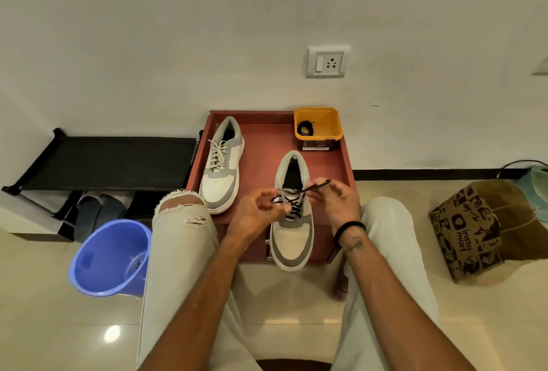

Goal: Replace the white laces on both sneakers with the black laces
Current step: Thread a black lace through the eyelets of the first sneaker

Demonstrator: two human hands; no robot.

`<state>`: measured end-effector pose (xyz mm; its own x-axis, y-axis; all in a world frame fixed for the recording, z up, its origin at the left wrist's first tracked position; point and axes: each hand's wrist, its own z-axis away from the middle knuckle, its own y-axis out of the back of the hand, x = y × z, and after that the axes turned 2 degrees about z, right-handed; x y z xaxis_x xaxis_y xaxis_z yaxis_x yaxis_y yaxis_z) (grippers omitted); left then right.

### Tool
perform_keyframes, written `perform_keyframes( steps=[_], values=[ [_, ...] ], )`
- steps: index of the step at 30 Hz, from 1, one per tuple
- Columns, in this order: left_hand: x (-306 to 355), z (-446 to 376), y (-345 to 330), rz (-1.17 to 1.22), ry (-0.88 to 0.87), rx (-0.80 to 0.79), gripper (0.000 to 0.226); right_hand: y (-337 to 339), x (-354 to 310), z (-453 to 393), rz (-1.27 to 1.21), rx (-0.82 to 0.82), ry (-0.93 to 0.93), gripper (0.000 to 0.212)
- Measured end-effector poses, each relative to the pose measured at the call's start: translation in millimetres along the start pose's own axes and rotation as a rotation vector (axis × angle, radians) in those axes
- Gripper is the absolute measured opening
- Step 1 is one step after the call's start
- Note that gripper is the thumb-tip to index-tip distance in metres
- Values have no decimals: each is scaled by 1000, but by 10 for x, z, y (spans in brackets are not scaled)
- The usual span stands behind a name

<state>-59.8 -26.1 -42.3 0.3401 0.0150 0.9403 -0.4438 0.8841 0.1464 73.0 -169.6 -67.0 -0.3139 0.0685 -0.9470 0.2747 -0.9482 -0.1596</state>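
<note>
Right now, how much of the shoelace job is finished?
About halfway. The near sneaker already has a black lace crisscrossed up most of its eyelets. Both hands are working it: the left hand pinches one end, the right hand pulls the other. Left to do: the far sneaker keeps its white lace, and a spare black lace waits in the yellow tub.

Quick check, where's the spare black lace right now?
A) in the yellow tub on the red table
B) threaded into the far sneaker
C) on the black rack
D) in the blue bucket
A: the coiled spare black lace lies inside the yellow tub at the back of the red table, while the far sneaker carries white laces.
</note>
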Motion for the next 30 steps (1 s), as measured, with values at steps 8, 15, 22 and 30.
perform_keyframes(
  steps=[8,15,22,30],
  values=[
    [-245,-70,-203,-364,54,84,73,154,-284,147,-541,-171,-71,14],
    [-329,-158,-193,-356,117,101,53,381,-419,173,-882,-244,-87,29],
    [-296,-239,-146,-275,-6,239,20,405,-421,167,-905,-220,-54,35],
    [-224,-256,-74,-14,41,424,21,477,-367,85,-872,-112,-77,24]
  ],
)
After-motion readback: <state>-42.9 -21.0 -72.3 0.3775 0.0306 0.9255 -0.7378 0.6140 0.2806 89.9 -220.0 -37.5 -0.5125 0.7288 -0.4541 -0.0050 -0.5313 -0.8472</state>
